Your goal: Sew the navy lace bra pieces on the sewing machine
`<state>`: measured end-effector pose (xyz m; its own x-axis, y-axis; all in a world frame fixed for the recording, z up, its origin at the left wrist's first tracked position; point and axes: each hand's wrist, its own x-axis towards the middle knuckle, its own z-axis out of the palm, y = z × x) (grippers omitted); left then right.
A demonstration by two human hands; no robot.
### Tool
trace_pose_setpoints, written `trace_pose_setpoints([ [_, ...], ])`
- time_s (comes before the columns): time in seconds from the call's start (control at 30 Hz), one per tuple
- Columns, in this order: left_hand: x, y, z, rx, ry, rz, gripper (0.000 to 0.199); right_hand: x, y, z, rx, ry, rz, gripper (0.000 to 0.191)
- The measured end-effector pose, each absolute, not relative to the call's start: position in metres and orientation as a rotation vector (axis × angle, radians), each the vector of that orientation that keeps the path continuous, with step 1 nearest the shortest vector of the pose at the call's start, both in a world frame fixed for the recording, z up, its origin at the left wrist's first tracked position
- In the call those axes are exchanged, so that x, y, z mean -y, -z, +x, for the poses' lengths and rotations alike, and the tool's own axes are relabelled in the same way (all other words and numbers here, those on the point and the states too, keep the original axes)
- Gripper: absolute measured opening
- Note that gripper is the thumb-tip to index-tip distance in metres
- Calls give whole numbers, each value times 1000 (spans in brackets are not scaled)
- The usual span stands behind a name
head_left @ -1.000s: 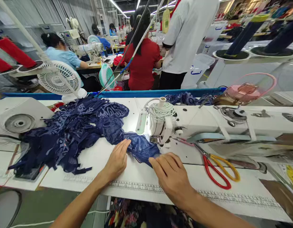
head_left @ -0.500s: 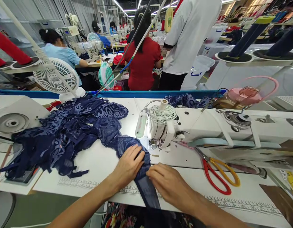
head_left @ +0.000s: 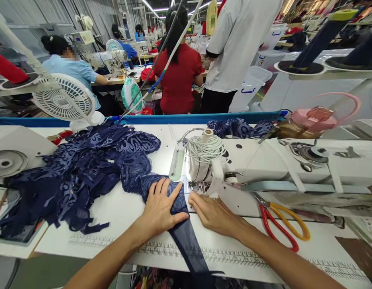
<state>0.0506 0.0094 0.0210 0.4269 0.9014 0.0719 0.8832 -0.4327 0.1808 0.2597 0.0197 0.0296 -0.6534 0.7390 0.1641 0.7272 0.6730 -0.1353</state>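
Navy lace fabric [head_left: 133, 170] runs from a heap on the left to the sewing machine's needle area [head_left: 201, 185], and a sheer navy strip hangs from it over the table's front edge. My left hand [head_left: 163, 204] lies on the lace with its fingers spread, just left of the machine's foot. Close by on the right, my right hand [head_left: 210, 210] is closed at the front of the foot, thumb and index finger together; whatever is between its fingertips is too small to make out.
Scissors with red and yellow handles [head_left: 279, 220] lie right of my right hand. A white fan [head_left: 65, 96] stands behind the heap. A pink-lidded container [head_left: 314, 120] is behind the machine. People are beyond the table.
My left hand has spread its fingers and shifted slightly left. My right hand has left the fabric's edge and moved up toward the machine's foot. The view has shifted a little.
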Motion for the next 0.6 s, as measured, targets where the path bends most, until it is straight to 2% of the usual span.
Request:
trace_pose_setpoints([
  [0.1,-24,-19,52,-1521,-233,2516,88,-5,-30,276,2600,-252,-1023,19],
  [0.23,-52,-21,56,-1359,-247,2488,89,2,-23,280,2541,-316,-800,12],
  [0.43,-80,-29,52,-1181,-256,2520,83,0,-18,274,2608,-383,-724,17],
  [0.5,-71,-30,52,-1212,-311,2542,73,2,-19,274,2609,-390,-731,19],
  [0.6,-42,-28,58,-1261,-446,2716,33,6,-18,274,2610,-398,-762,22],
])
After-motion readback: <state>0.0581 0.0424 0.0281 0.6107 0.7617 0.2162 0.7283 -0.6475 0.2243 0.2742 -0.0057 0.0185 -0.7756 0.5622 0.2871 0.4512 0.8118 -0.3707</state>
